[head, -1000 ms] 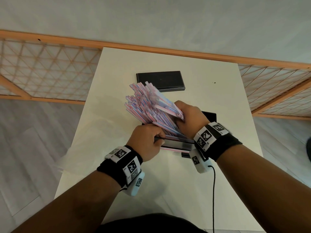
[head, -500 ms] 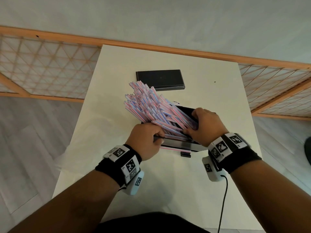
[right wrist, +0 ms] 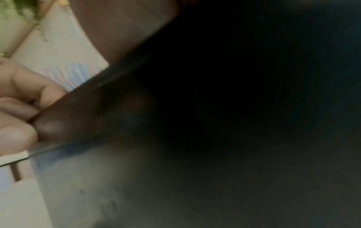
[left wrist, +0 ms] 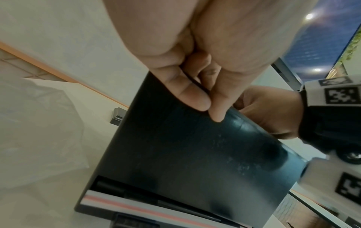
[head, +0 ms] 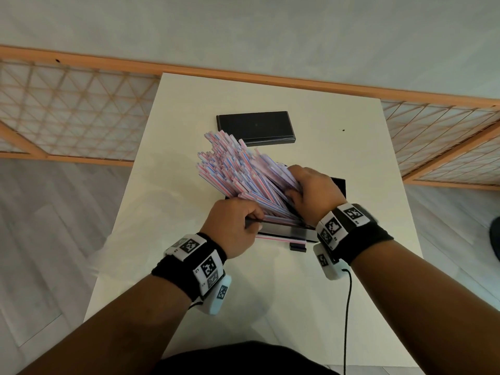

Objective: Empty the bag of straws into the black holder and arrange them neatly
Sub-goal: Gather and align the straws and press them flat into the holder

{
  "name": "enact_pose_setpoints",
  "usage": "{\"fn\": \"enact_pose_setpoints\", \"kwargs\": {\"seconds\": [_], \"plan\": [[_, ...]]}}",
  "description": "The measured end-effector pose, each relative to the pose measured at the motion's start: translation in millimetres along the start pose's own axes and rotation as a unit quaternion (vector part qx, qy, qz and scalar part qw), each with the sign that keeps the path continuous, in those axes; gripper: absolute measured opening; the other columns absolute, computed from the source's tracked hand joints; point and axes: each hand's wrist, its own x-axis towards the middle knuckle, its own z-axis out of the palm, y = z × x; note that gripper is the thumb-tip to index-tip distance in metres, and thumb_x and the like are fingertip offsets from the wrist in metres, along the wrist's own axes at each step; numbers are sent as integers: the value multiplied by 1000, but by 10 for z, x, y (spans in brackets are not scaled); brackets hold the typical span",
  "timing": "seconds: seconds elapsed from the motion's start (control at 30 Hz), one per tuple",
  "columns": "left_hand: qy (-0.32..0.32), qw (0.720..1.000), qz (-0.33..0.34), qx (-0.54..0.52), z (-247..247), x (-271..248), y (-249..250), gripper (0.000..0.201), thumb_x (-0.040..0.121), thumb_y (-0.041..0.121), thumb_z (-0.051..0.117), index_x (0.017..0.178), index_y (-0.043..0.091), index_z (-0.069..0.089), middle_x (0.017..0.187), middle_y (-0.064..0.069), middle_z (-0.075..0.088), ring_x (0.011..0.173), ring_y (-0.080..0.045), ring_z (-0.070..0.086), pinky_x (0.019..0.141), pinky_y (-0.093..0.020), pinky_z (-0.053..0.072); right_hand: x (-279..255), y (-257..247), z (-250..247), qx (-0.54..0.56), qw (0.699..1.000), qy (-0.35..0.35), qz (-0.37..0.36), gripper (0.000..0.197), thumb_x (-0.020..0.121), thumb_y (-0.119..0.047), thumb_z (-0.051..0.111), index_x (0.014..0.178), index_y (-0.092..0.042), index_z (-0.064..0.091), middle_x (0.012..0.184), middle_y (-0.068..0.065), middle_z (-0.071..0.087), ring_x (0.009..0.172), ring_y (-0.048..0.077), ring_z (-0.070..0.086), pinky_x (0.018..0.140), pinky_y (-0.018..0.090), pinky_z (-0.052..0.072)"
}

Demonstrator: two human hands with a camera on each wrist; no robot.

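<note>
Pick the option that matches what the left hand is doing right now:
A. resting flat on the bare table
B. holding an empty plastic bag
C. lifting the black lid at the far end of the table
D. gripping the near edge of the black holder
D: the left hand has its fingers curled over the near edge of the black holder, while the right hand presses on the straws.

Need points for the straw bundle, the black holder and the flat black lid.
straw bundle (head: 238, 169), head view, middle of the fanned straws.
black holder (left wrist: 195, 154), left wrist view, its dark front wall.
flat black lid (head: 255, 127), head view, centre of its top face.
</note>
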Motion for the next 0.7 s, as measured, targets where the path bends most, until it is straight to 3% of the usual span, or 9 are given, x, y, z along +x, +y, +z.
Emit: {"fn": "enact_pose_setpoints", "kwargs": {"seconds": [0.1, 0.17, 0.27, 0.37, 0.43, 0.5, 0.6, 0.63, 0.7], "plan": [[2, 1000, 1, -17, -15, -1, 19, 14, 78, 8, 79, 91, 15, 78, 88, 5, 77, 76, -5, 66, 68, 5, 37, -49, -63, -22, -93, 996, 13, 7, 49, 87, -43, 64, 132, -31, 51, 110, 7, 51, 102, 31, 50, 82, 42, 48], [-1, 1000, -2, -29, -45, -11, 34, 14, 79, 10, 79, 92, 16, 79, 81, 10, 74, 74, 0, 64, 67, 5, 37, -112, -54, -71, -62, 996, 45, 44, 56, 82, -47, 71, 129, -24, 51, 108, 7, 49, 96, 30, 50, 79, 39, 48], [0, 998, -19, -52, -129, -54, 42, 11, 80, 14, 80, 89, 19, 78, 58, 17, 58, 59, 7, 60, 59, 1, 37, -255, 24, -72, 29, 993, 49, 101, 42, 78, -49, 75, 89, -15, 52, 82, -2, 54, 70, 20, 49, 61, 29, 37], [67, 994, -6, -89, -211, -128, 39, 5, 74, 27, 78, 75, 22, 77, 57, 10, 63, 57, -2, 60, 60, -4, 40, -396, 76, 74, 67, 996, -34, 48, 38, 84, -52, 67, 74, -17, 59, 63, -3, 60, 61, 16, 55, 57, 27, 38], [133, 985, -10, -110, -245, -165, 3, 27, 74, 39, 70, 61, 15, 70, 52, 5, 60, 51, -10, 55, 55, -17, 43, -407, 69, 132, 70, 995, -68, 16, 37, 89, -53, 59, 81, -17, 64, 67, -1, 63, 64, 17, 57, 61, 28, 43], [198, 972, -44, -115, -260, -166, -77, 50, 78, 50, 62, 53, 7, 59, 47, -5, 54, 51, -26, 53, 53, -32, 45, -373, 41, 126, 89, 992, -86, 0, 40, 90, -55, 55, 86, -17, 64, 70, 0, 64, 67, 16, 59, 64, 30, 48], [249, 937, -120, -212, -232, -133, -170, 56, 80, 61, 58, 71, 6, 57, 68, -17, 60, 68, -37, 56, 67, -52, 52, -346, 21, 121, 102, 988, -115, -26, 49, 84, -66, 50, 92, -21, 67, 77, -1, 67, 74, 16, 63, 72, 34, 53], [252, 928, -136, -238, -210, -121, -171, 56, 78, 64, 57, 83, 9, 57, 82, -15, 62, 78, -34, 58, 77, -53, 52, -338, 16, 119, 83, 988, -128, -25, 55, 81, -72, 45, 89, -21, 65, 77, -1, 66, 73, 16, 62, 72, 36, 53], [238, 925, -142, -259, -157, -94, -144, 64, 75, 69, 55, 105, 14, 51, 110, -8, 61, 104, -21, 58, 93, -39, 47, -312, -5, 123, 35, 986, -163, -11, 60, 78, -81, 38, 80, -23, 55, 72, -2, 60, 69, 15, 58, 69, 36, 52]]}}
